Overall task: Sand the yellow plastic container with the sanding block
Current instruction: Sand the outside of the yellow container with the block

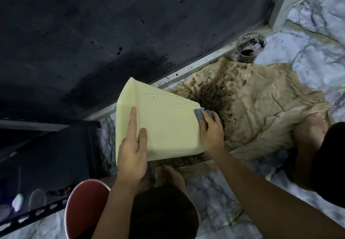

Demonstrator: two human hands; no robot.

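Gripping yellow container (164, 124) at near edge, left hand (132, 154); right hand (211, 132) clasping sanding block (200, 115) on its far corner

No readable text, label, brand or number shows anywhere.

- White-grey marbled tile floor (317, 33) carries everything and meets the dark wall (112, 33) at the far side.
- Crumpled tan cloth (261, 108) spread on the floor, with dark brown spatter thickest at its left-middle.
- Clear plastic cup (250, 46) with black residue stands just past the cloth's far edge, by the wall.
- Red round bucket (82, 207) on the floor, near left.
- Black metal rack (56, 154) at left.
- One bare foot (309, 128) on the cloth's right part, the other bare foot (174, 175) at its near edge.
- Pale yellow plastic container (168, 123) tilted over the cloth; can't tell if they touch.
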